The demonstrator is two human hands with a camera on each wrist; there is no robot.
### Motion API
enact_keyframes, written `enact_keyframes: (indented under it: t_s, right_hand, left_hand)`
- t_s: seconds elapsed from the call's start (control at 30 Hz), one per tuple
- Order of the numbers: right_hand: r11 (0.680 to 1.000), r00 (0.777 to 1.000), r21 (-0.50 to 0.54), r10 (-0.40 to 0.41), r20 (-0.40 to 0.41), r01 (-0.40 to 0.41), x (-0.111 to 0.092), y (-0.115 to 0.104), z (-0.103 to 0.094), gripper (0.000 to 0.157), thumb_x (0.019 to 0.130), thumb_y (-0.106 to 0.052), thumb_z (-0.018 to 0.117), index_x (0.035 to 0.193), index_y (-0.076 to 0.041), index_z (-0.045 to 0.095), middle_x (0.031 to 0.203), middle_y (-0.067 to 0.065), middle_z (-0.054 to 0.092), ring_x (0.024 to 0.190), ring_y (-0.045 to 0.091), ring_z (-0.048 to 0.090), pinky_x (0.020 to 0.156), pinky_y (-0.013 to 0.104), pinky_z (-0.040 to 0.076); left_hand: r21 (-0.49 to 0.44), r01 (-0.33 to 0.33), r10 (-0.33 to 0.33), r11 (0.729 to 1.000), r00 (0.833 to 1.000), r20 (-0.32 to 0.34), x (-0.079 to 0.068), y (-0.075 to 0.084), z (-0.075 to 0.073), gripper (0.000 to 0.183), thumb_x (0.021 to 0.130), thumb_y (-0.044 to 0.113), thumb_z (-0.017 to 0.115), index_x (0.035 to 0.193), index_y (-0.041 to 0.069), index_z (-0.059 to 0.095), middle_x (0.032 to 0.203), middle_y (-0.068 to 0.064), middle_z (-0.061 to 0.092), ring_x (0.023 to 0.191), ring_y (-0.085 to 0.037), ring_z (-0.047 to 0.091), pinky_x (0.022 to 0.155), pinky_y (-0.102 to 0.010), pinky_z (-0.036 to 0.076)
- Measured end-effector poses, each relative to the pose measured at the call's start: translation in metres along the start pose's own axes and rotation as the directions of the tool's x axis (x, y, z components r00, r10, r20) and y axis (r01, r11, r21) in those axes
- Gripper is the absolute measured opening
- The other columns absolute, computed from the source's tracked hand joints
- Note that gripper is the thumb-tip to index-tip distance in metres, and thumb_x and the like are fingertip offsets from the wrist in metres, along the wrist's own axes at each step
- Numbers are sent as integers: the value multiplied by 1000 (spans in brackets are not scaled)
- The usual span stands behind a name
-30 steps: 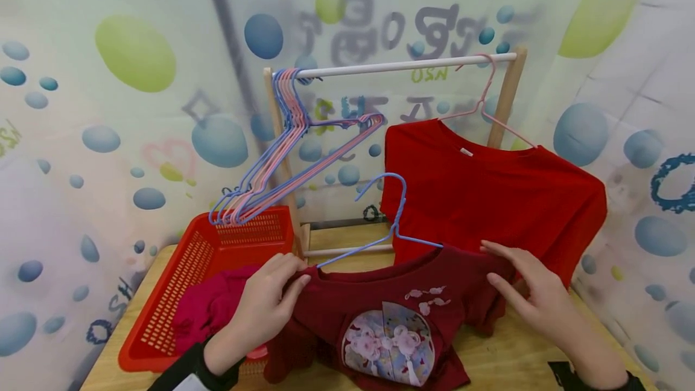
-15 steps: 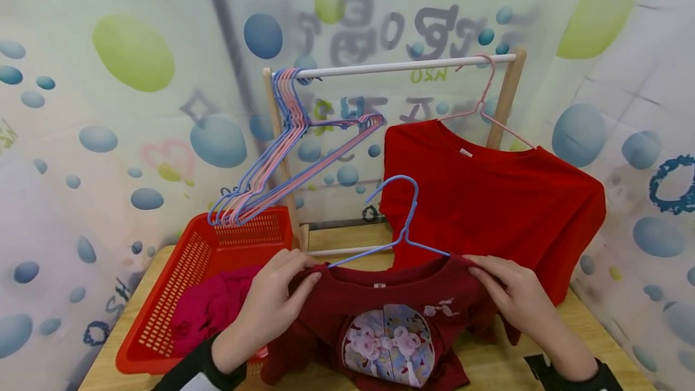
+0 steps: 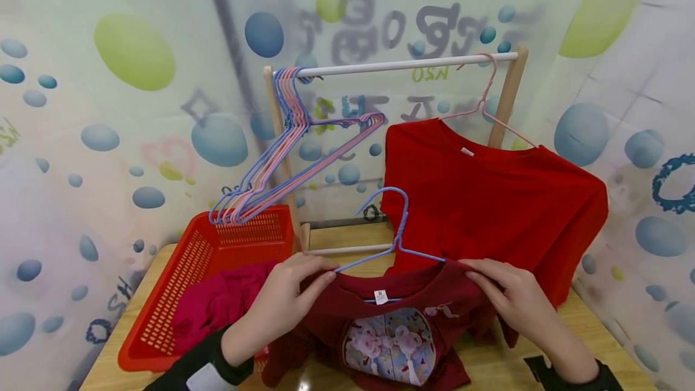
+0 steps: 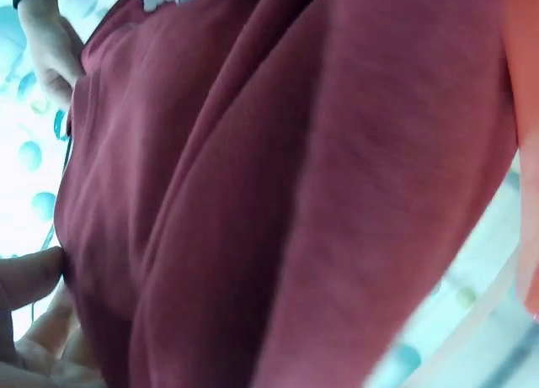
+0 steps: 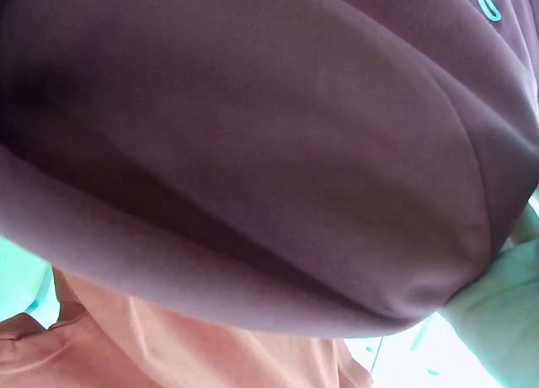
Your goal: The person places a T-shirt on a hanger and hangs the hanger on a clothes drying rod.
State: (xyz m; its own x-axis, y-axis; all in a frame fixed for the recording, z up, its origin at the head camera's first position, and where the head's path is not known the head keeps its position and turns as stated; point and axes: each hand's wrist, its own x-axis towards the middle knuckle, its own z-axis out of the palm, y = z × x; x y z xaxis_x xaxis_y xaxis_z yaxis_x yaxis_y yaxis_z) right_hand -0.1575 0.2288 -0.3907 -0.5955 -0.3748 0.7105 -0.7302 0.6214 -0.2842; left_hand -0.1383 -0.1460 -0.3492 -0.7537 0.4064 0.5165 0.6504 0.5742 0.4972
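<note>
A dark red shirt (image 3: 402, 294) with a round floral patch hangs over the table between both hands. Inside its neckline sits a blue hanger (image 3: 403, 231), hook upward, its lower bar showing beside the white neck label. My left hand (image 3: 288, 300) pinches the left shoulder of the shirt, close to the hanger's arm. At the opposite shoulder my right hand (image 3: 516, 297) pinches the cloth between thumb and fingers. In the left wrist view, folds of the shirt (image 4: 236, 186) fill most of the picture. A sleeve of the shirt (image 5: 253, 152) covers much of the right wrist view.
Behind stands a rack with a white rail (image 3: 380, 67). Several blue and pink hangers (image 3: 293, 131) crowd its left end. A bright red shirt (image 3: 488, 198) hangs on a pink hanger at the right. An orange-red basket (image 3: 163, 300) holds magenta cloth (image 3: 217, 300).
My right hand has moved left onto the shirt's shoulder and now pinches it. The hanger's hook swung right, then back left and a little lower. The neckline has opened, showing the label.
</note>
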Motion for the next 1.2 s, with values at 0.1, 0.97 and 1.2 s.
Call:
enact_keyframes:
  t_s: [0.1, 0.97, 1.2]
  right_hand:
    - [999, 999, 36, 13, 33, -14, -2, 0, -1, 45, 75, 7, 73, 114, -15, 72, 107, -8, 68, 95, 0, 62, 79, 10, 44]
    - [976, 969, 26, 214, 123, -218, -45, 47, -37, 50, 76, 3, 75, 121, -16, 68, 93, -11, 70, 61, -9, 57, 43, 12, 32]
    - [995, 976, 15, 90, 198, -94, -15, 14, -34, 61, 79, -3, 75, 136, -19, 56, 122, -9, 61, 97, -1, 58, 78, 12, 45]
  left_hand:
    - [-54, 3, -4, 999, 1000, -17, 0, -1, 2, 12, 94, 23, 63, 97, 17, 72, 93, 14, 64, 87, -4, 57, 71, -26, 49]
    - [-17, -1, -2, 1000, 986, -165, -6, -7, -6, 10, 90, 17, 66, 90, 27, 69, 78, 22, 53, 69, -2, 43, 60, -24, 37]
    - [-10, -53, 51, 999, 989, -138, -5, -5, -1, 7, 90, 17, 66, 90, 23, 69, 82, 21, 58, 72, -1, 45, 63, -24, 38]
